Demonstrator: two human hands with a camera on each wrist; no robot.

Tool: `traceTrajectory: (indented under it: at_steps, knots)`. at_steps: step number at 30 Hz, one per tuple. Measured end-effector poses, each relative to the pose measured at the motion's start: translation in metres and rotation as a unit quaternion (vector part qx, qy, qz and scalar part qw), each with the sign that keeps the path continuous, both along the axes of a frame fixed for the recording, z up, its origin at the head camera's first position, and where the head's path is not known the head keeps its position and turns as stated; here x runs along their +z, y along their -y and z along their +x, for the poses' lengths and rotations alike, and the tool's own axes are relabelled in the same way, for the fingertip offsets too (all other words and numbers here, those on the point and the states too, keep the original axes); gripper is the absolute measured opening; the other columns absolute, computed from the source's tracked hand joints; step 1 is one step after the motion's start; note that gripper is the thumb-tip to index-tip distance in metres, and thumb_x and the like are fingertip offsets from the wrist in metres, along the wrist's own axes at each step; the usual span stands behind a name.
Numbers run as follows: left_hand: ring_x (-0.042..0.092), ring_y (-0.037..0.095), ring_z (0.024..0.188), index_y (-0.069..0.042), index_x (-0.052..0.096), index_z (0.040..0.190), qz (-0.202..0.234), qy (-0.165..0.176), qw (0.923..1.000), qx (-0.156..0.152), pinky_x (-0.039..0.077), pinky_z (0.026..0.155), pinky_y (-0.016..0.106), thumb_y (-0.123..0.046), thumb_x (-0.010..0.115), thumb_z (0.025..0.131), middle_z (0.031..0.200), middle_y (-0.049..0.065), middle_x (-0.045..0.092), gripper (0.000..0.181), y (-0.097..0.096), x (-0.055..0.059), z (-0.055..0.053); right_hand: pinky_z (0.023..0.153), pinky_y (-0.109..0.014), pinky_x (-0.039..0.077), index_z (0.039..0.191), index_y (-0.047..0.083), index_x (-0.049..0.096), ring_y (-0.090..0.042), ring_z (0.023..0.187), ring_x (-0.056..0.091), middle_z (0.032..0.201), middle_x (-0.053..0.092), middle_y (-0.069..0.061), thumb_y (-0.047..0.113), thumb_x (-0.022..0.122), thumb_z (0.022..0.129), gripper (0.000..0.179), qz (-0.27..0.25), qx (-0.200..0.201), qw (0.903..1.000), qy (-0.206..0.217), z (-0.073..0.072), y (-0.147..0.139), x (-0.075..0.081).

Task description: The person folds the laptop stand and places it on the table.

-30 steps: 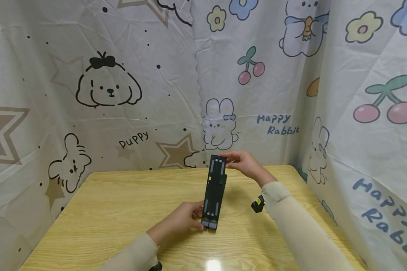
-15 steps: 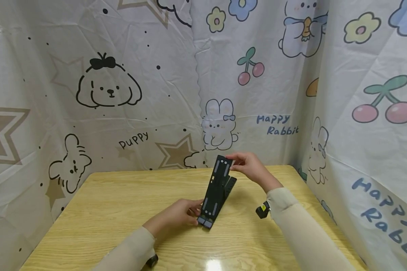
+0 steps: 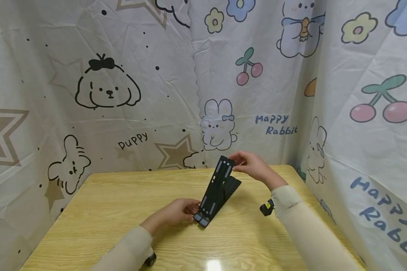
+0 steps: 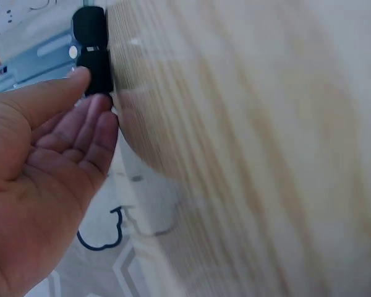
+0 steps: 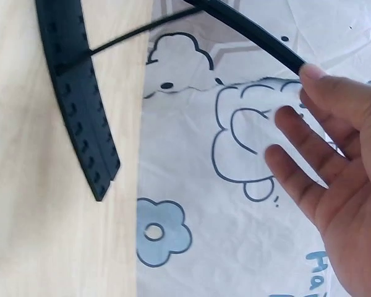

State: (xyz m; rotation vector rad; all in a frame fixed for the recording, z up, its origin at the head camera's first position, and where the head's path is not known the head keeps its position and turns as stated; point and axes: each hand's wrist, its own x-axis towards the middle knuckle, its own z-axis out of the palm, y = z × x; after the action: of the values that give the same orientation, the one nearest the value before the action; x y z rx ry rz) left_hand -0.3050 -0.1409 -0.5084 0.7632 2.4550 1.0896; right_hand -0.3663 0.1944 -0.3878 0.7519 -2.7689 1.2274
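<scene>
A black folding laptop stand (image 3: 210, 197) stands partly unfolded on the table, its upper panel tilted up from the base (image 3: 233, 185). Pale strips and dots mark that panel. At the low near end, my left hand (image 3: 176, 211) holds a corner; in the left wrist view its thumb (image 4: 71, 86) lies against a dark end pad (image 4: 94, 71), fingers bent beneath. My right hand (image 3: 254, 168) pinches the raised end between thumb and forefinger, while its other fingers (image 5: 303, 142) stay loosely extended. A thin strut (image 5: 142, 30) links panel and base in the right wrist view.
The light wood-grain table (image 3: 132, 195) reaches back to a printed curtain (image 3: 169, 94) with animals, flowers and cherries. More curtain (image 3: 366, 150) hangs along the right side. Small dark cameras (image 3: 266, 207) are worn at the wrists.
The upper panel has swung clockwise and opened away from the base, which now shows at the right. My right hand has moved slightly right with the raised end; my left has shifted slightly left.
</scene>
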Motion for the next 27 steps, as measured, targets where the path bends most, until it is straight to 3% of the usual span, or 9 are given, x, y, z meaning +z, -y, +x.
traceTrajectory:
  at_steps: [6,12,20,27]
  knots:
    - [0.063,0.020,0.114,-0.005,0.054,0.147,-0.012,0.002,0.9998,0.016,0.053,0.100,0.041,-0.011,0.083,0.086,0.127,0.003,0.067,0.068,-0.006,0.001,0.006,0.096,-0.046,0.056,0.149,0.024,0.054,-0.028,0.124,0.060,0.148,0.056,-0.005,0.008,0.072,0.096,0.059,0.019,0.071,0.9963,0.044,-0.013,-0.007,0.013]
    - [0.063,0.018,0.110,-0.004,0.058,0.141,-0.024,-0.016,0.9992,0.029,0.053,0.100,0.041,-0.018,0.087,0.083,0.120,0.001,0.069,0.066,-0.011,-0.001,0.008,0.110,-0.052,0.047,0.154,0.035,0.047,-0.032,0.143,0.046,0.157,0.048,-0.006,0.010,0.067,0.099,0.063,0.054,0.117,0.9875,0.091,-0.020,-0.006,0.016]
    - [0.062,0.012,0.097,-0.007,0.063,0.128,-0.051,-0.060,0.9960,0.042,0.054,0.091,0.037,-0.035,0.095,0.071,0.107,-0.002,0.069,0.070,-0.024,-0.002,0.013,0.114,-0.053,0.042,0.153,0.031,0.049,-0.027,0.138,0.052,0.156,0.049,-0.002,0.011,0.064,0.101,0.057,0.032,0.125,0.9871,0.095,-0.018,-0.007,0.011]
    - [0.062,0.010,0.096,-0.007,0.064,0.126,-0.058,-0.068,0.9950,0.045,0.054,0.089,0.035,-0.035,0.094,0.073,0.106,-0.004,0.067,0.068,-0.027,-0.002,0.014,0.111,-0.051,0.046,0.151,0.031,0.052,-0.024,0.132,0.058,0.151,0.055,-0.002,0.014,0.066,0.100,0.055,0.034,0.117,0.9892,0.082,-0.016,-0.009,0.010]
